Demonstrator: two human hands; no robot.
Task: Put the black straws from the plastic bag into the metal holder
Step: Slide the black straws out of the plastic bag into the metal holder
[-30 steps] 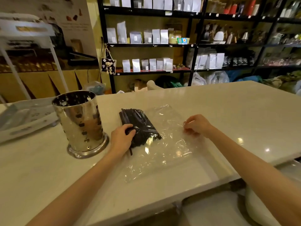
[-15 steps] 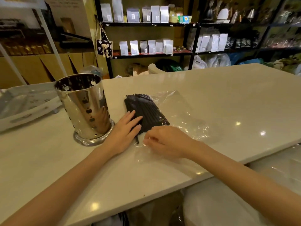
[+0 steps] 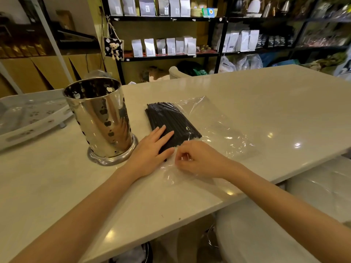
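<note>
A bundle of black straws (image 3: 169, 120) lies inside a clear plastic bag (image 3: 214, 130) flat on the pale counter (image 3: 266, 103). To its left stands the shiny perforated metal holder (image 3: 100, 120), upright, with nothing visible inside. My left hand (image 3: 150, 150) rests flat, fingers apart, on the near end of the straw bundle. My right hand (image 3: 197, 158) is just beside it, fingers pinched on the near edge of the bag.
A white tray (image 3: 28, 118) sits at the counter's left. The counter's front edge runs diagonally below my arms, with a white stool seat (image 3: 275, 234) under it at right. Black shelves (image 3: 171, 54) with pouches stand behind.
My right hand came from the bag's right side across to its near edge beside my left hand. My left hand flattened onto the straws. The camera moved closer.
</note>
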